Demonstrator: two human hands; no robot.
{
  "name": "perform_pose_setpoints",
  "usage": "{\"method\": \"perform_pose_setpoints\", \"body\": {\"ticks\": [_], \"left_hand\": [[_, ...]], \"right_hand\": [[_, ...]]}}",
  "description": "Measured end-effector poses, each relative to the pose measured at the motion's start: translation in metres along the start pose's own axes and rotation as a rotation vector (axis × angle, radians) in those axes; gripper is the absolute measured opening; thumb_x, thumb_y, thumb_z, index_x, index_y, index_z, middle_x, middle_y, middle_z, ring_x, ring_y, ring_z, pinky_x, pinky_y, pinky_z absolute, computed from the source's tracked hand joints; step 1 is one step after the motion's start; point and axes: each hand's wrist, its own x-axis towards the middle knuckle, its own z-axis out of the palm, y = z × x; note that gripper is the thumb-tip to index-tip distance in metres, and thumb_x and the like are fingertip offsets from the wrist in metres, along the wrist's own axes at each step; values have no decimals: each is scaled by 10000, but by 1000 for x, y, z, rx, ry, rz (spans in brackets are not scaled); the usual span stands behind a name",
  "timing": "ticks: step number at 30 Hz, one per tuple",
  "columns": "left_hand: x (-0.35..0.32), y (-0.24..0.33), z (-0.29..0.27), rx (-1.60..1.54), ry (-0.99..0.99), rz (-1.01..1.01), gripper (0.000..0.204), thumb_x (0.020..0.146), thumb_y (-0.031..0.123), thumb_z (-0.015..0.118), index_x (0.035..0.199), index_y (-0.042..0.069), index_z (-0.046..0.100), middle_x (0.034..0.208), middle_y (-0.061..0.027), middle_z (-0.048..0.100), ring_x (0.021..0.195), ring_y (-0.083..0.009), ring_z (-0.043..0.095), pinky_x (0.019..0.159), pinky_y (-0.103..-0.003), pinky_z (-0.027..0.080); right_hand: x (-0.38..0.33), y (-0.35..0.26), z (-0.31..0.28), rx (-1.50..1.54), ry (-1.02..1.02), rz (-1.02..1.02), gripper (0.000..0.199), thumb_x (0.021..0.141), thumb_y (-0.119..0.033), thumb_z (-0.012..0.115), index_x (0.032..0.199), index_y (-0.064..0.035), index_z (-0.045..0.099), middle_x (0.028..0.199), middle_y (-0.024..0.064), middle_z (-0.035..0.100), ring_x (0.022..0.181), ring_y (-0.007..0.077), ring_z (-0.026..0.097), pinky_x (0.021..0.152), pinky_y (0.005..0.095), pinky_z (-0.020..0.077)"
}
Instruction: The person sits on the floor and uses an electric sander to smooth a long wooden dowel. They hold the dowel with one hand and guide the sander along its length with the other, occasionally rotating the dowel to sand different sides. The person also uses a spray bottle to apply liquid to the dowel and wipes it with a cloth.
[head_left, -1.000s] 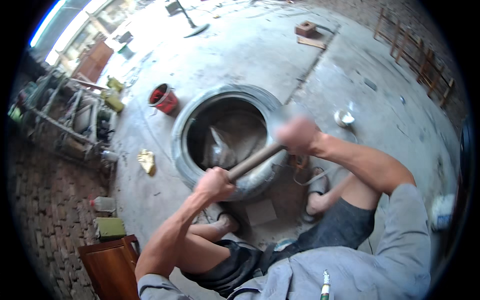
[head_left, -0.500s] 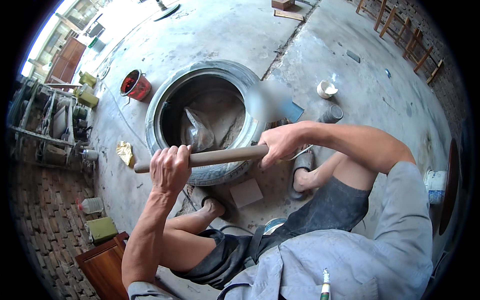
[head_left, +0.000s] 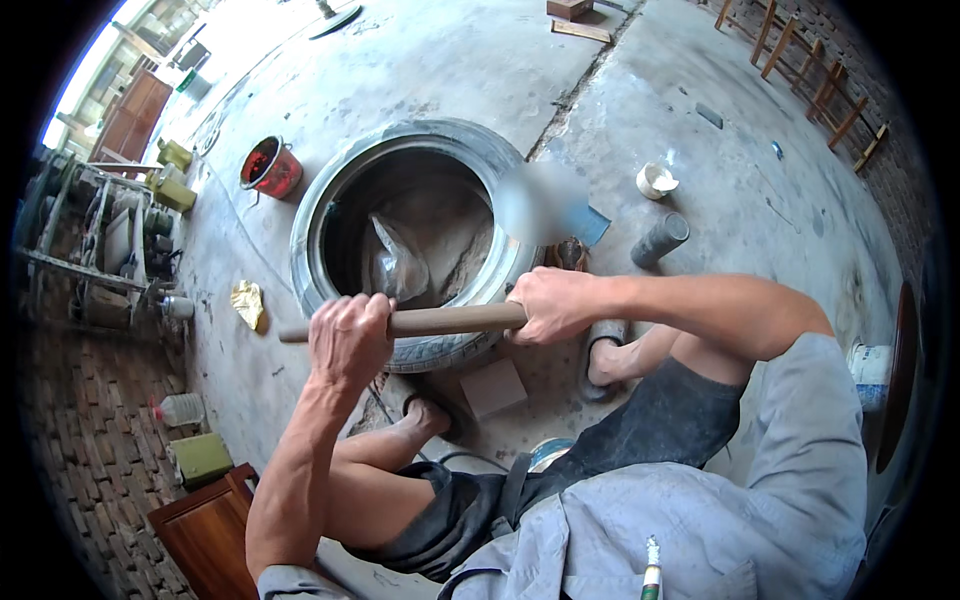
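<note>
A smooth round wooden stick (head_left: 455,319) lies nearly level across the near side of the tire (head_left: 335,225), held up in front of my knees. My left hand (head_left: 350,345) is wrapped round it near its left end, with a short tip poking out beyond the fist. At the right end my right hand (head_left: 553,307) is closed round it, and that end is hidden in the fist. Inside the tire, which lies flat on the floor, is a crumpled clear plastic bag (head_left: 398,265). A blurred patch covers part of the tire's right edge, beside a blue flat piece (head_left: 590,225).
A red-stained bucket (head_left: 271,168) stands left of the tire. Right of it are a dark cylinder (head_left: 660,240) and a white cup (head_left: 656,181). A square tile (head_left: 492,388) lies between my feet, and crumpled yellowish paper (head_left: 247,304) at left. A cluttered metal rack (head_left: 100,240) stands farther left.
My right hand has come down a little, bringing the stick closer to level. My left hand has shifted slightly right. Both keep their grip.
</note>
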Motion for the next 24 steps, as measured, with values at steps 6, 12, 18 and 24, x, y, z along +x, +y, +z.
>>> {"method": "perform_pose_setpoints", "body": {"ticks": [6, 12, 18, 24], "left_hand": [[-7, -9, -13, 89, 130, 83, 133, 860, 100, 678, 750, 88, 606, 647, -60, 587, 630, -238, 625, 617, -373, 464], [-3, 15, 7, -480, -774, -427, 320, 789, 295, 743, 825, -23, 736, 779, -227, 716, 736, -380, 704, 685, -443, 558], [-1, 11, 7, -111, -245, -172, 107, 801, 139, 648, 758, 47, 681, 695, -176, 694, 637, -342, 702, 617, -458, 561], [19, -9, -21, 171, 250, 82, 174, 867, 140, 696, 744, 93, 582, 665, -63, 598, 641, -242, 623, 631, -380, 472]], "right_hand": [[-2, -12, -15, 375, -399, 203, 280, 803, -238, 668, 752, 34, 623, 605, 125, 597, 543, 213, 569, 537, 369, 469], [1, 15, -5, -632, 368, -197, 210, 754, -121, 689, 900, -36, 564, 725, 143, 671, 734, 330, 711, 635, 459, 556], [0, 2, -19, -599, 310, -99, 192, 776, -173, 703, 845, -33, 591, 660, 122, 648, 609, 274, 670, 562, 406, 515], [1, -7, -38, 148, -167, 47, 244, 798, -220, 676, 832, 22, 665, 636, 162, 623, 585, 233, 617, 577, 396, 493]]}}
